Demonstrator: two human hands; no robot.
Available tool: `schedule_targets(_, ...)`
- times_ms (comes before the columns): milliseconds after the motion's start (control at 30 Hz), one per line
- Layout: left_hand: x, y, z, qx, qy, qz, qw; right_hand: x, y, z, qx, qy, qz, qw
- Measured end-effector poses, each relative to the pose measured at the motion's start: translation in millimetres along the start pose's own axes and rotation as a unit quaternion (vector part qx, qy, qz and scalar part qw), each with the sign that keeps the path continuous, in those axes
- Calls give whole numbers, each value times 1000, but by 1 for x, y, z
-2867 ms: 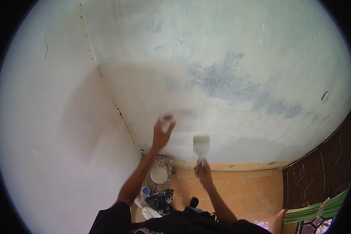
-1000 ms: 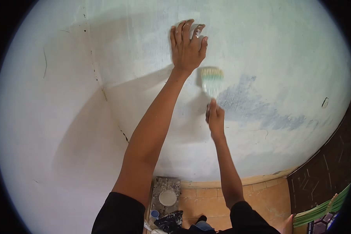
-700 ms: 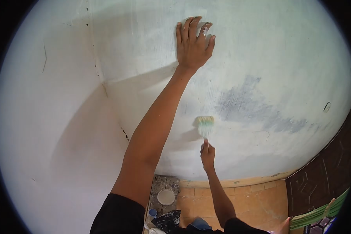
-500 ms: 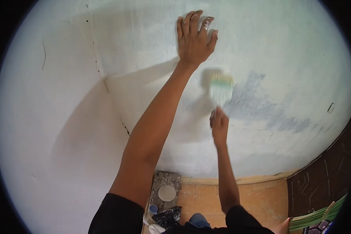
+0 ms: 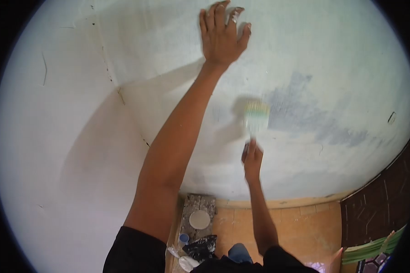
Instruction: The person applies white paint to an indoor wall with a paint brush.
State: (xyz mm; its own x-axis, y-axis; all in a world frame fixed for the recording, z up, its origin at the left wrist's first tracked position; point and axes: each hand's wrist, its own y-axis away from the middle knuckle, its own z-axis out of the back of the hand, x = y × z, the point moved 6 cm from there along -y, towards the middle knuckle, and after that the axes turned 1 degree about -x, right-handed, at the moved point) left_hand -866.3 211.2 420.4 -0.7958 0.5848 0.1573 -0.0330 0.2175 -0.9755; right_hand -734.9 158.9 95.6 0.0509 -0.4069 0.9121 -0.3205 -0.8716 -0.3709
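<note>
My left hand [image 5: 222,36] rests against the upper part of the pale wall [image 5: 168,36], fingers spread, with white smears on one finger. Lower and to the right, my right hand [image 5: 252,157] grips the handle of a wide paint brush [image 5: 257,113]. The brush points upward, its bristles at the wall, slightly blurred. A grey-blue patch [image 5: 300,111] spreads over the wall to the right of the brush. The brush casts a shadow on its left.
Below stands a paint-spattered wooden bench [image 5: 191,209] with a round white container [image 5: 199,219], a blue cup [image 5: 183,238] and a black plastic bag [image 5: 201,248]. An orange tiled floor [image 5: 287,227] lies beyond. At the right are a dark carved door [image 5: 373,204] and green fabric [image 5: 373,250].
The brush and my right hand have moved down the wall. My left hand appears slightly higher and further left, as the whole view has shifted a little.
</note>
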Motion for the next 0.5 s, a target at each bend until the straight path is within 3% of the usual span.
schedule_targets(67, -1, 2, 0, -10, 1, -10, 1000, 50, -34, -14, 30, -12, -6, 999)
schedule_targets(133, -1, 3, 0, -21, -4, -18, 1000, 59, -61, -20, 47, -10, 25, 999)
schedule_targets(233, -2, 2, 1, -10, 1, -7, 1000, -2, -62, -11, 29, 43, 88, 995)
schedule_targets(267, -2, 0, 2, -14, -2, -8, 1000, -28, -49, -4, 34, 103, 69, 992)
schedule_targets(300, -1, 1, 1, -17, -6, -8, 1000, -57, -31, 3, 39, 77, 3, 996)
schedule_targets(333, -1, 2, 1, -18, -11, -7, 1000, -74, -12, 9, 39, 64, -2, 997)
schedule_targets(433, 0, 1, -1, -3, -14, 7, 1000, -53, 21, 15, 10, 23, -112, 993)
schedule_targets(467, 0, 0, -1, -5, -21, 3, 1000, -41, -1, 15, 6, 83, 18, 996)
schedule_targets(500, -1, 1, 0, -6, -19, -1, 1000, -13, -16, 8, 13, 81, 50, 995)
